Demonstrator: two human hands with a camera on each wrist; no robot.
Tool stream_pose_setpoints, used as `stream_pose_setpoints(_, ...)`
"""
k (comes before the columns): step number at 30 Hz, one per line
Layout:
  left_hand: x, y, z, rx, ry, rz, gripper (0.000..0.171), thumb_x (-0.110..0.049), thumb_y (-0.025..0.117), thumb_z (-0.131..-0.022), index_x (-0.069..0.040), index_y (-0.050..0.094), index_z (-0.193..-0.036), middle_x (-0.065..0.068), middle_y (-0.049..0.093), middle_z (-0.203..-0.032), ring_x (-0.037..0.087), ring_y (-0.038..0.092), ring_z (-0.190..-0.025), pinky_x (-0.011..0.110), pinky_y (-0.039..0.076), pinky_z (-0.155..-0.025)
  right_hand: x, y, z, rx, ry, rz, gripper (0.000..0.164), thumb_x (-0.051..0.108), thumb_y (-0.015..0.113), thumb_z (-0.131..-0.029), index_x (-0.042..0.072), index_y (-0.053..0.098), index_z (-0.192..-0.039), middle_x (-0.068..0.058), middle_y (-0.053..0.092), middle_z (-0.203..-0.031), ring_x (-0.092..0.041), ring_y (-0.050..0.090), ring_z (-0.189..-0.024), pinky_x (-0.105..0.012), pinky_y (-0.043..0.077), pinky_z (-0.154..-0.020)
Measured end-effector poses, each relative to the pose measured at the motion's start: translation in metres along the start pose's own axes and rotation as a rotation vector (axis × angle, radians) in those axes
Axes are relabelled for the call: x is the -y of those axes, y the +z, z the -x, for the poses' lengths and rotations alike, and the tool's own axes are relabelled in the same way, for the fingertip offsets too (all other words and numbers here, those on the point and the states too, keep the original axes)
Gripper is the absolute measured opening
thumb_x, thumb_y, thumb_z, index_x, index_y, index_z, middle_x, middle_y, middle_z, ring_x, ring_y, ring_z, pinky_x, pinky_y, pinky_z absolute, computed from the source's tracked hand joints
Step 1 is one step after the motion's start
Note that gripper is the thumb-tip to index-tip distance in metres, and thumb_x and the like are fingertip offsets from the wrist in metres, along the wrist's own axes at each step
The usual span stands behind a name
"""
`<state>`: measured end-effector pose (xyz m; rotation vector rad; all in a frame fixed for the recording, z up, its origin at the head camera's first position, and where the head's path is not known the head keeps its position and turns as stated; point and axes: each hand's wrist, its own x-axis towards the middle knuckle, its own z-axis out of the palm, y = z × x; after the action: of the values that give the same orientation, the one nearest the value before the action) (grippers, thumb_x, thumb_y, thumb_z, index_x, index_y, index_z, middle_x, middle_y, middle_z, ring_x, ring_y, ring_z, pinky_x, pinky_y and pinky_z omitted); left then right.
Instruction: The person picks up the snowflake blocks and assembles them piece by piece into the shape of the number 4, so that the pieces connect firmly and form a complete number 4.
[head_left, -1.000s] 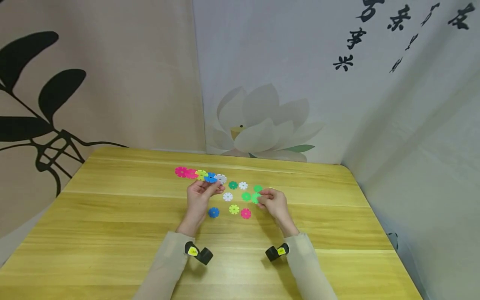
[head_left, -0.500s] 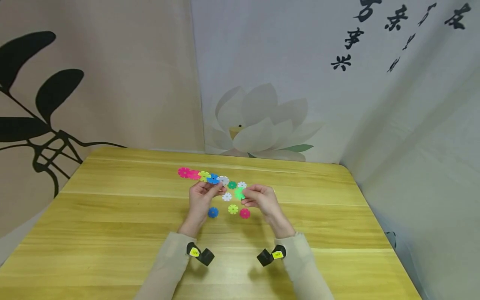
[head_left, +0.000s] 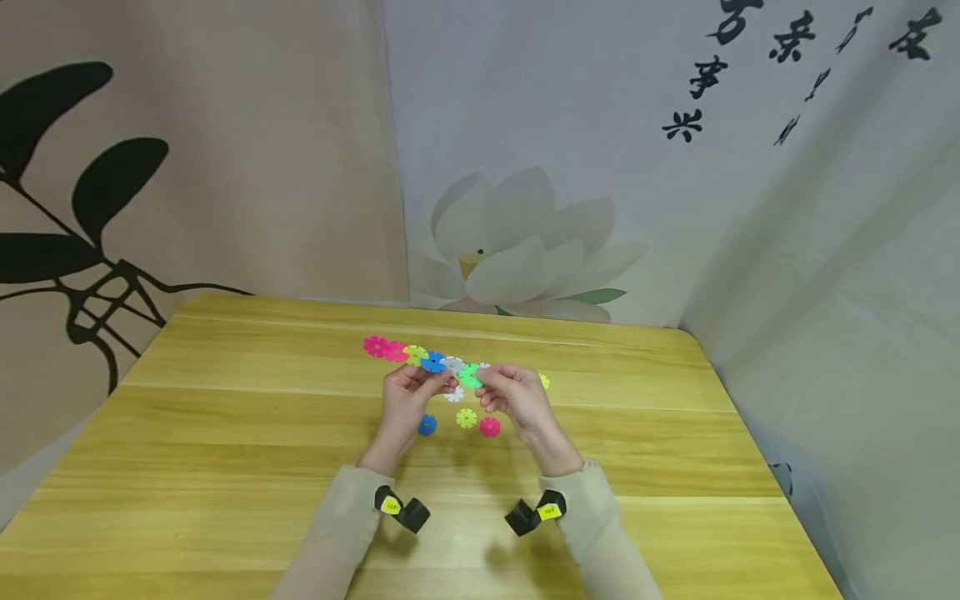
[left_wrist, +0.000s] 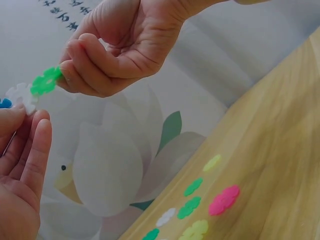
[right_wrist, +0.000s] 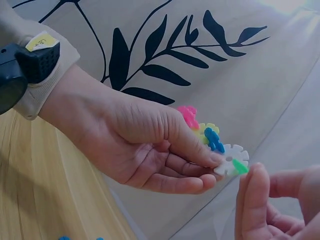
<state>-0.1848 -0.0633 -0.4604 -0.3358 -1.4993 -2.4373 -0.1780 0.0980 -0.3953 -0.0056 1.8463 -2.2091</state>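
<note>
My left hand (head_left: 405,404) pinches the white disc (right_wrist: 231,160) at the right end of a chain of notched plastic discs. Leftward from it run a blue disc (head_left: 432,361), a yellow disc (head_left: 416,356) and two pink discs (head_left: 377,347). Between thumb and fingers, my right hand (head_left: 519,398) pinches a bright green notched disc (left_wrist: 46,81). Its edge meets the white disc's edge; whether their slots interlock I cannot tell. Both hands are raised above the table. In the right wrist view the green disc appears nearly edge-on.
Loose discs lie on the wooden table (head_left: 300,500) below the hands: blue (head_left: 427,425), yellow (head_left: 467,418), pink (head_left: 490,427), white (head_left: 453,394), another yellow (head_left: 544,381) and several green (left_wrist: 189,207). A printed curtain (head_left: 525,125) hangs behind the table.
My right hand has moved left with the green disc, bringing it to the chain's white end. My left hand and the chain have shifted slightly right.
</note>
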Motion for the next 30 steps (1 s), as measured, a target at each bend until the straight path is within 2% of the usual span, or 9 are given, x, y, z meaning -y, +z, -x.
stream_pose_setpoints(2, 0.000, 0.000, 0.000, 0.005, 0.009, -0.002, 0.004, -0.010, 0.073, -0.082, -0.007, 0.070, -0.082, 0.001, 0.070, -0.073, 0.011, 0.067, -0.067, 0.025, 0.058, -0.064, 0.001, 0.000, 0.000, 0.005, 0.007, -0.007, 0.016, 0.005, 0.058, -0.091, 0.006, 0.061, -0.075, 0.000, 0.061, -0.060, -0.007, 0.054, -0.050, -0.014, 0.047, -0.046)
stream_pose_setpoints(5, -0.002, 0.001, 0.000, 0.006, 0.003, -0.007, 0.006, -0.004, 0.070, -0.083, -0.009, 0.070, -0.080, 0.001, 0.070, -0.071, 0.011, 0.067, -0.065, 0.025, 0.058, -0.064, 0.002, 0.001, 0.000, 0.023, 0.024, -0.015, 0.017, 0.005, 0.058, -0.090, 0.008, 0.062, -0.074, 0.000, 0.061, -0.060, -0.006, 0.054, -0.049, -0.013, 0.047, -0.046)
stream_pose_setpoints(6, -0.014, 0.006, 0.003, -0.009, -0.013, -0.031, 0.010, -0.002, 0.069, -0.083, -0.011, 0.070, -0.079, -0.001, 0.069, -0.070, 0.010, 0.067, -0.064, 0.025, 0.058, -0.064, 0.003, 0.000, 0.000, 0.033, 0.034, -0.023, 0.017, 0.004, 0.057, -0.091, 0.008, 0.061, -0.074, 0.000, 0.061, -0.060, -0.006, 0.054, -0.049, -0.013, 0.047, -0.046)
stream_pose_setpoints(9, -0.018, 0.008, 0.003, 0.007, -0.023, -0.043, 0.022, 0.007, 0.064, -0.084, -0.013, 0.069, -0.077, -0.001, 0.069, -0.068, 0.009, 0.067, -0.062, 0.025, 0.058, -0.065, 0.003, -0.001, 0.000, 0.066, 0.070, -0.064, 0.016, 0.004, 0.054, -0.091, 0.007, 0.059, -0.077, 0.001, 0.060, -0.060, -0.004, 0.052, -0.049, -0.011, 0.045, -0.045)
stream_pose_setpoints(12, -0.020, 0.009, 0.003, 0.024, -0.013, -0.044, 0.027, 0.011, 0.061, -0.084, -0.014, 0.070, -0.076, -0.001, 0.069, -0.067, 0.009, 0.067, -0.062, 0.025, 0.058, -0.066, 0.003, -0.001, 0.001, 0.090, 0.099, -0.099, 0.015, 0.004, 0.051, -0.093, 0.007, 0.057, -0.079, 0.002, 0.059, -0.060, -0.004, 0.052, -0.049, -0.010, 0.044, -0.044)
stream_pose_setpoints(15, -0.020, 0.008, 0.002, 0.025, 0.011, -0.037, 0.031, 0.015, 0.060, -0.082, -0.013, 0.070, -0.074, -0.001, 0.068, -0.066, 0.009, 0.066, -0.061, 0.024, 0.058, -0.064, 0.003, 0.002, 0.003, 0.074, 0.100, -0.110, 0.017, 0.002, 0.050, -0.093, 0.007, 0.057, -0.078, 0.002, 0.059, -0.059, -0.004, 0.053, -0.049, -0.010, 0.045, -0.045)
stream_pose_setpoints(20, -0.019, 0.007, 0.003, 0.019, 0.034, -0.035, 0.026, 0.015, 0.060, -0.081, -0.008, 0.069, -0.073, 0.000, 0.068, -0.064, 0.009, 0.066, -0.058, 0.024, 0.058, -0.063, 0.003, 0.011, 0.006, 0.009, 0.071, -0.098, 0.019, 0.000, 0.053, -0.091, 0.008, 0.056, -0.074, 0.003, 0.059, -0.057, -0.004, 0.052, -0.047, -0.011, 0.045, -0.044)
stream_pose_setpoints(24, -0.018, 0.006, 0.004, 0.009, 0.018, -0.028, 0.021, 0.015, 0.061, -0.081, -0.003, 0.068, -0.073, 0.000, 0.068, -0.064, 0.009, 0.066, -0.058, 0.025, 0.058, -0.062, 0.001, 0.014, 0.006, 0.003, 0.077, -0.088, 0.019, 0.000, 0.054, -0.090, 0.008, 0.057, -0.074, 0.002, 0.059, -0.057, -0.004, 0.052, -0.048, -0.011, 0.044, -0.044)
stream_pose_setpoints(30, -0.017, 0.005, 0.005, 0.034, -0.014, -0.038, 0.023, 0.011, 0.060, -0.084, -0.009, 0.068, -0.077, -0.001, 0.069, -0.069, 0.010, 0.067, -0.063, 0.026, 0.058, -0.067, 0.000, 0.009, 0.002, 0.042, 0.097, -0.097, 0.016, 0.003, 0.053, -0.092, 0.007, 0.057, -0.076, 0.002, 0.058, -0.057, -0.005, 0.051, -0.048, -0.011, 0.043, -0.045)
